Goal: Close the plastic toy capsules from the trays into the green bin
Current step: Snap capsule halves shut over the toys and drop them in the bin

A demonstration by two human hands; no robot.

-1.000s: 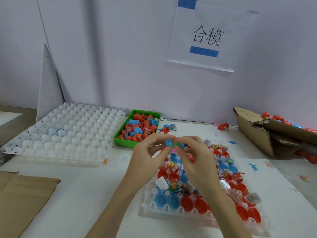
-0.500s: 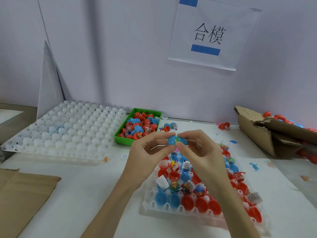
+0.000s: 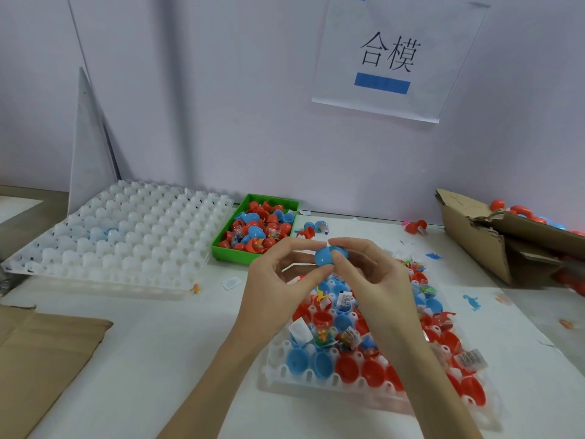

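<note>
Though pinched, blue capsule (image 3: pixel 329 255) closed.

Bin (image 3: pixel 221 248) sits between 2 trays (image 3: pixel 126 236) (image 3: pixel 316 375); box (image 3: pixel 474 245) right.

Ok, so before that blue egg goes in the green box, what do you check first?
1. Small blue plastic capsule held by both hands: ok, the left hand and right hand pinch it above the tray.
2. Halves snapped fully shut: cannot tell, fingers cover part of the seam.
3. Toy fully inside, nothing poking out: ok on the visible side.
4. Green plastic bin has room: ok, it holds red and blue capsules but is not heaped over its rim.
5. Path to the bin is free: ok, only bare table lies between.
6. Near white plastic tray still has open halves waiting: ok.
</note>
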